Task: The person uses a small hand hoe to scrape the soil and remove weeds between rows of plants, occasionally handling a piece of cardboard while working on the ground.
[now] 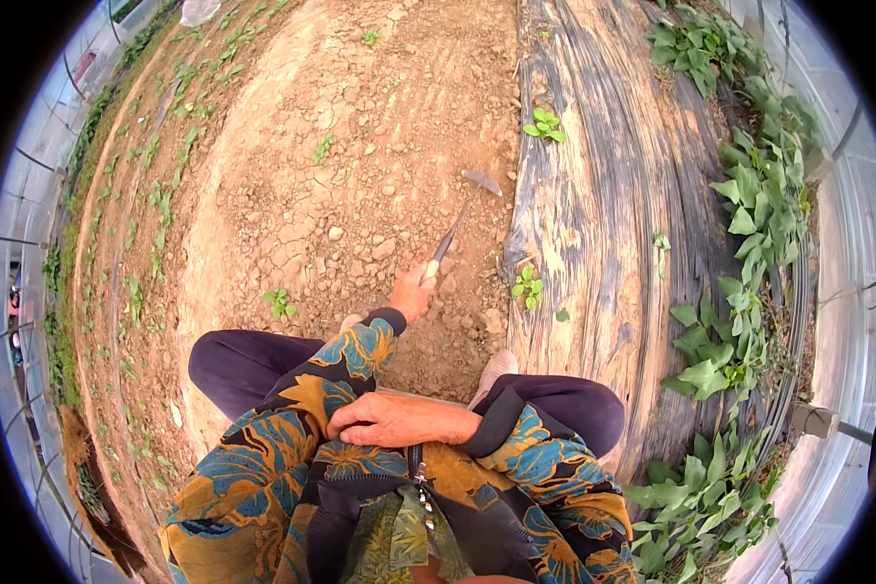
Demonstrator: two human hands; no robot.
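Note:
My left hand (411,292) grips the light handle of a short-handled hoe (446,242), reaching out over bare soil. Its dark neck slants away to the right, ending in a grey metal blade (483,182) beside the edge of the black plastic mulch film (598,182). Whether the blade touches the soil cannot be told. Across my lap, my right hand (401,420) rests against my left sleeve, a gap showing between its fingers. A small green seedling (527,287) grows at the film's edge, right of my left hand. Another seedling (279,303) stands in the soil to the left.
Cracked, cloddy soil (299,197) spreads before my bent knees. Leafy vines (748,190) run along the right, by the clear plastic greenhouse wall (846,292). Rows of small plants (162,208) line the left. One shoe (495,372) is beside the film.

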